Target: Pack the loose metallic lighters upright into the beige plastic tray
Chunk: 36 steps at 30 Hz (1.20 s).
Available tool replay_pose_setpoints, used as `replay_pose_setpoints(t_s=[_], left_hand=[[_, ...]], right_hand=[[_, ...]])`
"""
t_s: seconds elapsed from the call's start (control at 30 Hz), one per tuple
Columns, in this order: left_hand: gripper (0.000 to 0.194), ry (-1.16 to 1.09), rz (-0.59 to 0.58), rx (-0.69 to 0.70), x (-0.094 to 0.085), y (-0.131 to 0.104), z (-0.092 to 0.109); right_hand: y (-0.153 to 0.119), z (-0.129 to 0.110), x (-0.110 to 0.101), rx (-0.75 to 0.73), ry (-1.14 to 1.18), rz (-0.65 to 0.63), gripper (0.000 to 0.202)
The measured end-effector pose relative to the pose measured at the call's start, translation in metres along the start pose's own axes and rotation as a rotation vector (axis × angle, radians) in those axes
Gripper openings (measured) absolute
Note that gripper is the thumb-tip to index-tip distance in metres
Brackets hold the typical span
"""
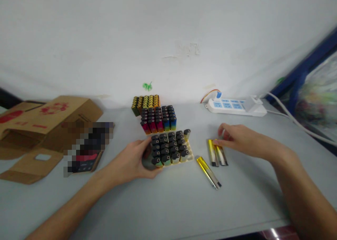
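Observation:
My left hand (135,160) grips the left side of a pale tray (190,157) that holds several upright lighters with black tops (172,148). One lighter (186,134) stands at the tray's back right corner, a little apart and slightly tilted. Over the far end of a small group of yellow and silver lighters (216,153) lying on the table is my right hand (234,136), its thumb on or just above them and its fingers curled apart. Another yellow and silver piece (209,172) lies nearer, angled, between tray and table edge.
Behind the tray stand red and blue lighters (159,120) and gold-topped ones (146,105). An open cardboard box (60,119) and a partly blurred phone (89,152) lie left. A white power strip (231,106) with cables sits back right, against the wall.

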State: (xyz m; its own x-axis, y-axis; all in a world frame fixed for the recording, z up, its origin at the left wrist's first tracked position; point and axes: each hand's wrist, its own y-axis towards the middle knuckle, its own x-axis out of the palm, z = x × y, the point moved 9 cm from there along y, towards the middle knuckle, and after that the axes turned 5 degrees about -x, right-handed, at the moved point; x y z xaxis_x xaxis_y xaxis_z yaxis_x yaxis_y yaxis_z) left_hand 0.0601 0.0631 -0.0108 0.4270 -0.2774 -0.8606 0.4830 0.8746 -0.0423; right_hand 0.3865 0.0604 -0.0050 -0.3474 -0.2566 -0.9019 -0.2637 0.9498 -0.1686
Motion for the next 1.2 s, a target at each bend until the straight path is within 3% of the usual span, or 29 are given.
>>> replay_pose_setpoints(t_s=[0.13, 0.27, 0.33, 0.47, 0.57, 0.8, 1.03, 1.2], left_hand=[[0.043, 0.025, -0.006, -0.045, 0.003, 0.004, 0.001], [0.049, 0.051, -0.016, -0.122, 0.004, 0.008, 0.0], [0.053, 0.074, -0.025, -0.166, 0.004, 0.008, -0.001], [0.06, 0.125, -0.03, -0.203, 0.003, 0.009, -0.003], [0.064, 0.15, -0.025, -0.217, 0.003, 0.01, -0.005], [0.065, 0.168, -0.029, -0.238, 0.0, 0.013, -0.005], [0.068, 0.169, -0.008, -0.211, -0.001, 0.014, -0.007], [0.071, 0.165, -0.004, -0.184, 0.0, 0.014, -0.009]], right_hand=[[-0.009, -0.004, 0.008, 0.009, 0.041, -0.189, 0.047], [-0.01, -0.008, 0.011, -0.02, 0.077, -0.235, 0.04], [-0.007, -0.005, 0.008, -0.028, 0.059, -0.159, 0.033], [-0.002, 0.003, -0.009, -0.051, 0.023, 0.136, 0.031], [0.0, 0.005, -0.018, -0.068, 0.033, 0.256, 0.026], [0.007, -0.003, -0.021, -0.043, 0.312, 0.337, 0.023], [0.016, -0.021, -0.016, -0.202, 0.456, 0.421, 0.038], [0.021, -0.025, -0.012, -0.216, 0.83, 0.489, 0.049]])
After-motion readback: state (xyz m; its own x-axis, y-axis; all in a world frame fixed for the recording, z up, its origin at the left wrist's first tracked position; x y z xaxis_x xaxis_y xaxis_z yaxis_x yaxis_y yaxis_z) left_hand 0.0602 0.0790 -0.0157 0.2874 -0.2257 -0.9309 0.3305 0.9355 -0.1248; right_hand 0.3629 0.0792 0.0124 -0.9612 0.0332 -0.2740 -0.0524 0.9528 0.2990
